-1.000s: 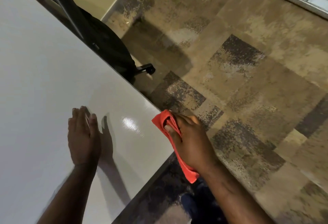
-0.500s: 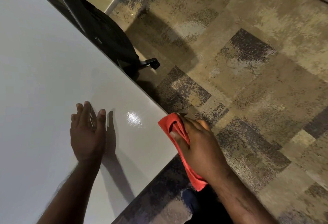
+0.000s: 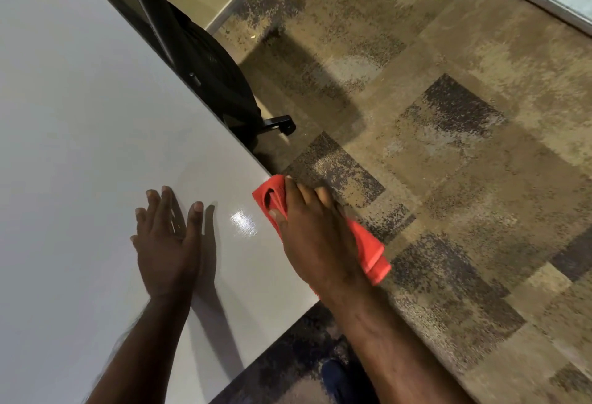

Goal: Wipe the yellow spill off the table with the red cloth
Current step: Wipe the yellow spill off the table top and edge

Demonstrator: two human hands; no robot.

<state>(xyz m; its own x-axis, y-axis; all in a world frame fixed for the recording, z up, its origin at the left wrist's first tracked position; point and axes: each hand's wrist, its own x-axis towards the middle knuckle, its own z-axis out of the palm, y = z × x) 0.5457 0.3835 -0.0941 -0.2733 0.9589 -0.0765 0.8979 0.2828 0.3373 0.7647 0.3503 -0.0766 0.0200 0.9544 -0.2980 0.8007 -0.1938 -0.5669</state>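
**Cloth at the counter's edge, no yellow in sight**

We hold the red cloth [image 3: 368, 243] bunched under our right hand [image 3: 314, 243], fingers closed over it and thumb pinching a fold, right at the near corner of the counter [image 3: 80, 115]. One end of the cloth pokes out ahead of the fingertips onto the white surface; the other trails off past the wrist side and hangs out over the carpet [image 3: 448, 179]. We judge this grip suits wiping: the palm can press the wad flat while the loose tail stays out of the way.

Our left hand [image 3: 166, 243] is empty, fingers spread and extended, lying flat on or just above the counter (its shadow sits close beside it, so contact is hard to settle). It lies to the left of the cloth hand, near but apart, and likely steadies us as we lean in.

The yellow spill itself we cannot find. The counter between and ahead of the hands shows only a bright glare patch, just left of the cloth. Either the spill is already gone or it lies outside the view.

Beyond the hands, a black chair [image 3: 208, 60] stands against the counter's far edge.
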